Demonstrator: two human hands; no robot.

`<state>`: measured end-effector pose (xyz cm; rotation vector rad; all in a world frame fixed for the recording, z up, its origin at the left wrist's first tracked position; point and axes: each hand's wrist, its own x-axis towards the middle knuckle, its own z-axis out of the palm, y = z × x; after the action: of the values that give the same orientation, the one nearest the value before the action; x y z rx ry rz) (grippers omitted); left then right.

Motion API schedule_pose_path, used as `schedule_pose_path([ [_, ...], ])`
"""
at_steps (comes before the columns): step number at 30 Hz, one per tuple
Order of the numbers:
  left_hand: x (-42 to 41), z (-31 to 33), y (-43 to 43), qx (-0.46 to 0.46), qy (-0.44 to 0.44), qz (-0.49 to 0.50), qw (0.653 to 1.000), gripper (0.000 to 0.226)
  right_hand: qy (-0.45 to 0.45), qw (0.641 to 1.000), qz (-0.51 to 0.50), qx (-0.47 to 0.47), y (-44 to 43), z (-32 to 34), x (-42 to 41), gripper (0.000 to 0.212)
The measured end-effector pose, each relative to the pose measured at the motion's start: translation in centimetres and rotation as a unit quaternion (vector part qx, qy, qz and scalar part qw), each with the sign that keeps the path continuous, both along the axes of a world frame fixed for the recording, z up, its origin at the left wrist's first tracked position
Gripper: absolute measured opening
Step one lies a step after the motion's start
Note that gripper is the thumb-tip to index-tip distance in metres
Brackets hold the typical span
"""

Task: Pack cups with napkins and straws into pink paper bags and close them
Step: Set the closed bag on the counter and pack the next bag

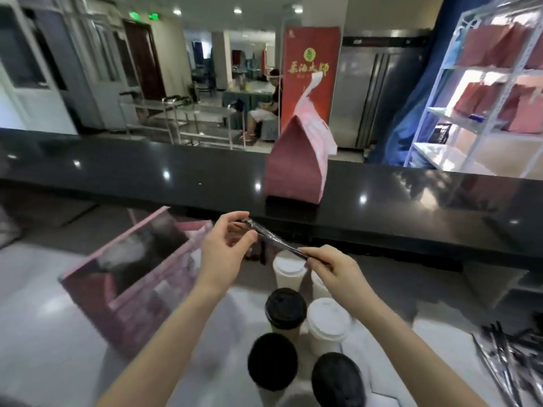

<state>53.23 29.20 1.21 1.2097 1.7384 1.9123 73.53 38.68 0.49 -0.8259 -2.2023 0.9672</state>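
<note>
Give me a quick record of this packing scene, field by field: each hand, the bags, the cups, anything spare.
left hand: pinches one end of the straw
right hand: pinches the other end
open bag: left of the cups, mouth open
closed bag: upright on the black counter
cups: clustered below the hands, black and white lids
spare straws: pile at far right

A single wide-angle view from the person's head looks forward and down across a black counter (147, 177), its long edge bowed by the lens. Both forearms reach up from the bottom edge to the left hand (226, 254) and right hand (335, 268), close below the camera, the wrapped straw (273, 237) between them near frame centre. The distant room fills the upper frame
</note>
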Motion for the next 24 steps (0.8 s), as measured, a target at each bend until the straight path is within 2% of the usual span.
schedule_pose_path([
  [4, -8.0, 1.6, -5.4, -0.011, 0.004, 0.074, 0.997, 0.051, -0.001, 0.997, 0.061, 0.038, -3.2, 1.6, -9.0, 0.027],
  [9, -16.6, 2.4, -11.4, -0.037, 0.049, 0.126, 0.990, 0.019, 0.018, 0.994, 0.107, 0.033, -6.3, 2.6, -18.1, 0.021],
  [11, -18.9, 2.2, -12.9, -0.051, 0.063, 0.142, 0.987, 0.016, -0.007, 0.991, 0.124, 0.045, -7.0, 2.9, -20.9, 0.020],
  [18, -22.3, 0.8, -15.8, -0.058, 0.063, 0.192, 0.978, 0.026, -0.134, 0.964, 0.187, 0.133, -8.2, 4.1, -27.0, 0.022],
  [21, -22.1, 0.4, -16.5, -0.047, 0.061, 0.192, 0.978, 0.040, -0.169, 0.945, 0.191, 0.204, -7.3, 4.9, -28.7, 0.018],
  [24, -21.3, -0.8, -17.3, -0.077, 0.090, 0.186, 0.975, 0.054, -0.203, 0.925, 0.195, 0.255, -5.7, 5.9, -29.9, 0.018],
])
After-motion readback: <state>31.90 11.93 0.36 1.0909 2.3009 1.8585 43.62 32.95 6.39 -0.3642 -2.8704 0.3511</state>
